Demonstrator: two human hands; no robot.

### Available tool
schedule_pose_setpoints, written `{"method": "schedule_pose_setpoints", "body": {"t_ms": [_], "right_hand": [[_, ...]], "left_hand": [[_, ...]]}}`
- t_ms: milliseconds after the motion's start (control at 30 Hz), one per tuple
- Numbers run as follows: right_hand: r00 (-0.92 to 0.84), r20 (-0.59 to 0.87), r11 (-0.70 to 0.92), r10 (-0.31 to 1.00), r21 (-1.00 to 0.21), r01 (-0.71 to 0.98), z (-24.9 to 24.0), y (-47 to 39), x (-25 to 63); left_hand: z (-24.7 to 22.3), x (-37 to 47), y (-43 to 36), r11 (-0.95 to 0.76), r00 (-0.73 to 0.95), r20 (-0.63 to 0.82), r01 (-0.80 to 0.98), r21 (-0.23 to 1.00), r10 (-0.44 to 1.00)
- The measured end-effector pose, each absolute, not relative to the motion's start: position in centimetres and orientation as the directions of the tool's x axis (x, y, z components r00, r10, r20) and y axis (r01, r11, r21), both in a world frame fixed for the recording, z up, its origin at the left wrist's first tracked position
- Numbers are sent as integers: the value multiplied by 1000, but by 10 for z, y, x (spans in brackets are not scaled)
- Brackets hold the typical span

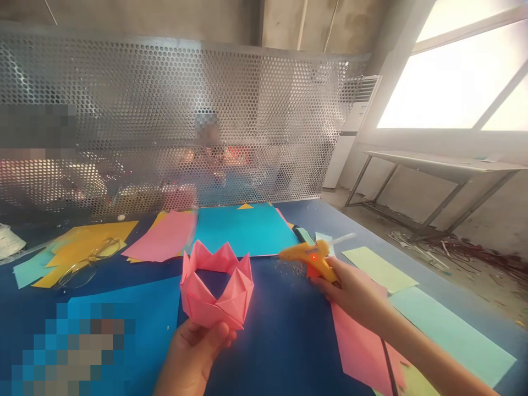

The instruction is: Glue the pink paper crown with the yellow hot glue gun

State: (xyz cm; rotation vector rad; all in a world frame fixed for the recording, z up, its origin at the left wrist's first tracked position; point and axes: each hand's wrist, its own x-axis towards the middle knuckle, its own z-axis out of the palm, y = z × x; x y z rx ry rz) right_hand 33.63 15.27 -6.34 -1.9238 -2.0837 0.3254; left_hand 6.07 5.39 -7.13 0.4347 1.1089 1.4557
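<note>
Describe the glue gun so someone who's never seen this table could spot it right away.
On the blue table, look right of the pink folded paper crown held up by the left hand. The right hand grips the glue gun: orange-yellow plastic with a small red light, unlike the flat paper sheets around it.

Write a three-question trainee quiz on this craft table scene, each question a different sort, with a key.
1. True or false: the left hand holds the pink paper crown from below.
2. What does the right hand grip? A. scissors B. orange glue gun C. ruler
3. Fill in: the eyeglasses lie on ______ paper at the table's left.

Key: 1 true; 2 B; 3 yellow.
</note>
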Motion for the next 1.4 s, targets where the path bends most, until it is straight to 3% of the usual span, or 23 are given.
{"method": "schedule_pose_setpoints", "body": {"t_ms": [167,367,867,1400], "right_hand": [[-123,193,200,973,-448,872,-54,141,322],[-172,280,275,944,-390,879,-49,126,306],[-232,354,349,906,-315,882,-52,102,286],[-288,403,462,869,-450,764,-76,100,288]], "left_hand": [[-77,59,56,137,-301,-322,-504,853,898],[-85,56,58,131,-355,-309,-445,886,882],[-80,55,55,139,-284,-278,-427,894,918],[-94,50,56,61,-232,-193,-478,876,953]]}}
